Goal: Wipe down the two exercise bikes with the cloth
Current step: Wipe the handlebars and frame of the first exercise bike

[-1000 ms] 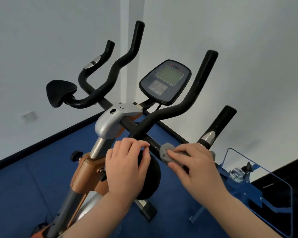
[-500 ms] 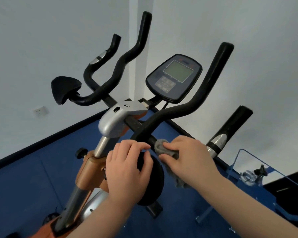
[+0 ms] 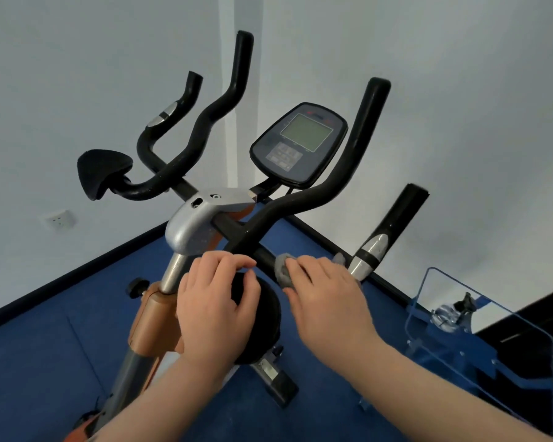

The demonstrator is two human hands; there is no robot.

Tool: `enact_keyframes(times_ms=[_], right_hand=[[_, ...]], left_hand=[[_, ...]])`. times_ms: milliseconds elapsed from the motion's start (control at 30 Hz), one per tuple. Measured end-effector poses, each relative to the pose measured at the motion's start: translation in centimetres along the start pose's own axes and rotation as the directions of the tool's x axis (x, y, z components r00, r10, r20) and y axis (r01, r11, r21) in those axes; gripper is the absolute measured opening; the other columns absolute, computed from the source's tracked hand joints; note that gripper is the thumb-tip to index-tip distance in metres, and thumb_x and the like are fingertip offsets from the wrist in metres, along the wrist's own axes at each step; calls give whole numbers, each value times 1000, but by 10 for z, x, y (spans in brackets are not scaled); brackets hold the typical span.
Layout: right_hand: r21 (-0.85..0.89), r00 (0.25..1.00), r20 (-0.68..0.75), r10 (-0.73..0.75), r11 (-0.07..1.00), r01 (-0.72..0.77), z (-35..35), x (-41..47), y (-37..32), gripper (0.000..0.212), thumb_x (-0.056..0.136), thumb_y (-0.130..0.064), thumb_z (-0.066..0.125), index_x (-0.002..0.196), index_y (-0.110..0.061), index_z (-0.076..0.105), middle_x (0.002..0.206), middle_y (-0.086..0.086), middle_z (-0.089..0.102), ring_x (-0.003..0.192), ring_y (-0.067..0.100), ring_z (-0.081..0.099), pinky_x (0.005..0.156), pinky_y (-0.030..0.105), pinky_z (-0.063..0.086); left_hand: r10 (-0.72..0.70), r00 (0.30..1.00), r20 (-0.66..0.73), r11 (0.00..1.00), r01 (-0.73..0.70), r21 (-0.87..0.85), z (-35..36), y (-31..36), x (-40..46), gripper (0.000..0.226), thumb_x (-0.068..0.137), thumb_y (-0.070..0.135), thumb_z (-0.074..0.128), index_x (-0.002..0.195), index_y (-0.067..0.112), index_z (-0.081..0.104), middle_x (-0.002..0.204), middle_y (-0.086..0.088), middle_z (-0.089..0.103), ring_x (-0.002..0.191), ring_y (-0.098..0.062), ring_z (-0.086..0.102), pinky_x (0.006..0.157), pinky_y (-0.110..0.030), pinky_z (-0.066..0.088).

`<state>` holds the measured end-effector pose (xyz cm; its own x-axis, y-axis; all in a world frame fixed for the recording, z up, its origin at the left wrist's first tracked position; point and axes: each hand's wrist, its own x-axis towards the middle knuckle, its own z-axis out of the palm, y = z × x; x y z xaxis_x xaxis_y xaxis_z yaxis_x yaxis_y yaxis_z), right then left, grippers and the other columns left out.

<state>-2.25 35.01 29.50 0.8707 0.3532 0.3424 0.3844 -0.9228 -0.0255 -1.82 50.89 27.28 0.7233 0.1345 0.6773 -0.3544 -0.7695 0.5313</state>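
Observation:
An orange and silver exercise bike (image 3: 154, 320) with black handlebars (image 3: 304, 202) and a dark console (image 3: 299, 145) fills the middle of the view. My right hand (image 3: 326, 301) grips a grey cloth (image 3: 283, 269) wrapped around the black handlebar crossbar, just left of a silver grip sensor (image 3: 369, 255). My left hand (image 3: 214, 301) rests over the near black round elbow pad (image 3: 262, 317), fingers curled on its top edge. A second black pad (image 3: 101, 170) sits at the far left. At the right edge stands part of a blue bike (image 3: 460, 346).
Blue floor mats (image 3: 39, 355) meet white walls at a dark baseboard (image 3: 71, 275). A wall socket (image 3: 58, 218) sits low on the left wall. The blue frame's clear shield (image 3: 454, 301) stands close to my right forearm. A black surface (image 3: 543, 317) is at far right.
My right hand slid the cloth along the crossbar toward the stem and now sits a little back toward the silver sensor. The view tilted and shifted. My left hand stayed on the pad.

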Motion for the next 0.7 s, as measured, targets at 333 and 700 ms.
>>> enact_keyframes(times_ms=[333,700], right_hand=[[11,961,-235,-145,988,152,-19,2,90,21,92,-20,48,88,-14,67,86,-3,64,91,21,57,85,28,37],[16,886,-375,-272,954,300,-17,23,122,23,85,-16,49,73,-8,66,69,5,61,70,26,55,77,36,46]], left_hand=[[136,976,169,973,-100,-208,9,39,31,16,83,18,52,94,19,63,94,9,53,85,-12,52,73,-35,44],[5,936,351,982,61,-176,34,48,38,10,84,26,56,93,30,59,91,17,55,83,-5,56,60,-26,48]])
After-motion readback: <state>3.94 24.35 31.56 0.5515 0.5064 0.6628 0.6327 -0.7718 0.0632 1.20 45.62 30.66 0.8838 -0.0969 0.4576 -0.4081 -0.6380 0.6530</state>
